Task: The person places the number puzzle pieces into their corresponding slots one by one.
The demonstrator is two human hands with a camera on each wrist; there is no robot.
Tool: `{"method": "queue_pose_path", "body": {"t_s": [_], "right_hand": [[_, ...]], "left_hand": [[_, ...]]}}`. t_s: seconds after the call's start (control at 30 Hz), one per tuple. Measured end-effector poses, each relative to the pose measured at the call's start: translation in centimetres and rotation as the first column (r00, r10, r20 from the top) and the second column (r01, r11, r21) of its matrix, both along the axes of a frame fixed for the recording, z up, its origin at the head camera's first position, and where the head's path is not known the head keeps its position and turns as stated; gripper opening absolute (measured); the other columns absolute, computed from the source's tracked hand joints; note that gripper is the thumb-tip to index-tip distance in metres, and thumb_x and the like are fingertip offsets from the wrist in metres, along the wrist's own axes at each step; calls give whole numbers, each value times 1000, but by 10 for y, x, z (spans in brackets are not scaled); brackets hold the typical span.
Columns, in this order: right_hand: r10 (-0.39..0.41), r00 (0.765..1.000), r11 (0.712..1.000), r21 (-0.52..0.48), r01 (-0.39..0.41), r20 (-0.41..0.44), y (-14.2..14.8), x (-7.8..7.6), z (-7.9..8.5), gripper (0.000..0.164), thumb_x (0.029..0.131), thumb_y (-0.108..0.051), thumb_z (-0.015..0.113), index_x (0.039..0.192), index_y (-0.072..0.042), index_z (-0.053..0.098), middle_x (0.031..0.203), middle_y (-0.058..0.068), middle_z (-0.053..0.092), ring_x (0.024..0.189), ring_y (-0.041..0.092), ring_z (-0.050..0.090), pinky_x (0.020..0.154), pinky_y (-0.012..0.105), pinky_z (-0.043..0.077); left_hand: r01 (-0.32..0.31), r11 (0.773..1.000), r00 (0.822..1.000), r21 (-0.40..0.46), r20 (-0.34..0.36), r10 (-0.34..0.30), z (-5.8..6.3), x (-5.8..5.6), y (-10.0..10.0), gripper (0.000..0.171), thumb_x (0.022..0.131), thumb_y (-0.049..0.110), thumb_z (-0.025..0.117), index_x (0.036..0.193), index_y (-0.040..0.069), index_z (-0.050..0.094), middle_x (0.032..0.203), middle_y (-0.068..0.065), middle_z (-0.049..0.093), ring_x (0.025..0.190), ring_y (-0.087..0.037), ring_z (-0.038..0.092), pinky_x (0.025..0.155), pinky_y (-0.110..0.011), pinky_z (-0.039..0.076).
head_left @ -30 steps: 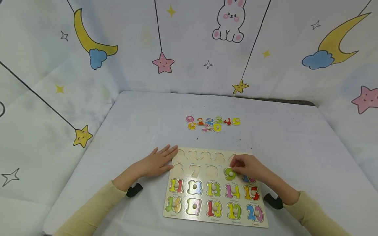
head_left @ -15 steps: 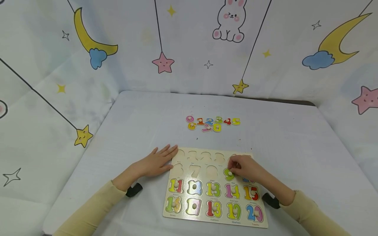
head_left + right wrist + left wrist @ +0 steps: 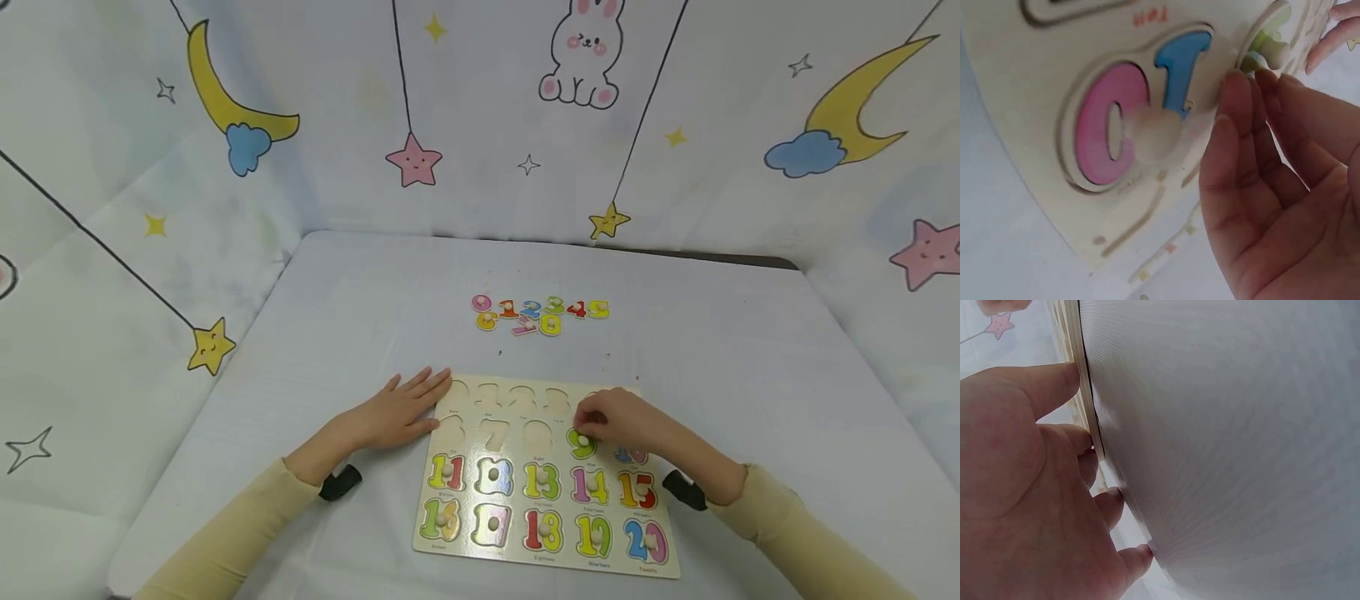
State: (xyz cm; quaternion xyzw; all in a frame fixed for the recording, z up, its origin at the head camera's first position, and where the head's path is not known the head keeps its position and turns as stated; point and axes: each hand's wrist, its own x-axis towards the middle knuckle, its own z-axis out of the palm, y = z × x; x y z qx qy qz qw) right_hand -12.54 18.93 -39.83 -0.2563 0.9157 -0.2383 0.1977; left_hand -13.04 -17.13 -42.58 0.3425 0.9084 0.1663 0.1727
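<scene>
A wooden number puzzle board [image 3: 517, 458] lies on the table, with knobbed pieces from 10 to 20 in its lower slots. My left hand [image 3: 397, 412] rests at its left edge with extended fingers; in the left wrist view the thumb and fingertips [image 3: 1072, 378] touch the board's side. My right hand [image 3: 618, 417] is over the upper right slots, thumb and fingers bent together at the top of the green 9 piece [image 3: 582, 443]. Its knob [image 3: 1277, 55] shows just beyond those fingertips; whether they pinch the piece cannot be told. Beside them sits the 10 piece [image 3: 1113, 140].
Loose number pieces 0 to 8 lie in two rows behind the board, among them a yellow 8 [image 3: 551, 325] and a pink 7 [image 3: 525, 326]. The table [image 3: 360, 283] has a white cover. A printed curtain [image 3: 480, 108] hangs behind it.
The right hand has shifted slightly left and its knuckles are raised a little; the 9 piece has moved a touch left too. The left hand has stayed put.
</scene>
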Motion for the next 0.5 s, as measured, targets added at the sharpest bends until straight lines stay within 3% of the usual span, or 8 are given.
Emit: {"method": "queue_pose_path", "body": {"t_s": [0.27,0.4,0.5], "right_hand": [[140,982,990,-8,-140,125,0,-26,7,7,91,-14,63,93,-12,70,81,-9,61,71,9,53,68,27,47],[150,982,988,-40,-146,117,-3,-42,9,13,92,-13,60,100,-8,69,86,-5,63,74,11,54,68,28,47],[107,990,993,-68,-100,96,-7,-54,11,14,93,-12,58,101,-6,69,85,-1,64,72,13,54,66,29,47]], "left_hand": [[5,1000,1000,-4,-4,-5,-3,-1,-1,65,99,33,47,150,6,19,154,-8,13,139,-30,9,103,-60,10],[9,1000,1000,2,-3,-9,-5,-2,-1,65,99,33,48,150,6,19,154,-7,13,139,-30,9,103,-60,10],[12,1000,1000,-3,-2,-12,-7,-2,-1,65,99,34,47,150,7,18,155,-6,12,139,-29,8,104,-60,10]]}}
